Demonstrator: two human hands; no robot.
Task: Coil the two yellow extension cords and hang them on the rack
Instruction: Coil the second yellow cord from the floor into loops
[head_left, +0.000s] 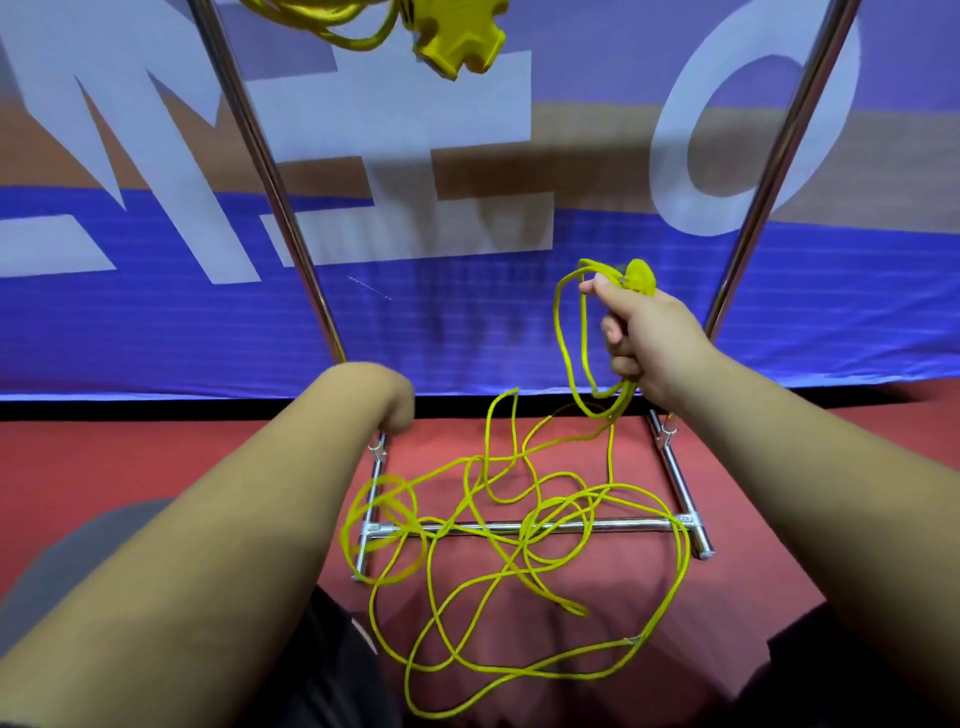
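Note:
One coiled yellow extension cord (363, 26) with its yellow multi-socket head (460, 44) hangs at the top of the metal rack. The second yellow cord (519, 530) lies in a loose tangle on the red floor, draped over the rack's base bar (623, 526). My right hand (641, 343) grips a couple of small loops of this cord together with its yellow plug (640, 276), held up in front of the blue banner. My left hand (384, 400) is bent downward at the wrist, its fingers hidden, near the rack's left upright (270, 171).
The rack's right upright (779, 156) slants up at the right. A blue banner (467, 322) with large white letters stands just behind the rack. Red floor surrounds the base. A grey shape (78, 551) sits at the lower left.

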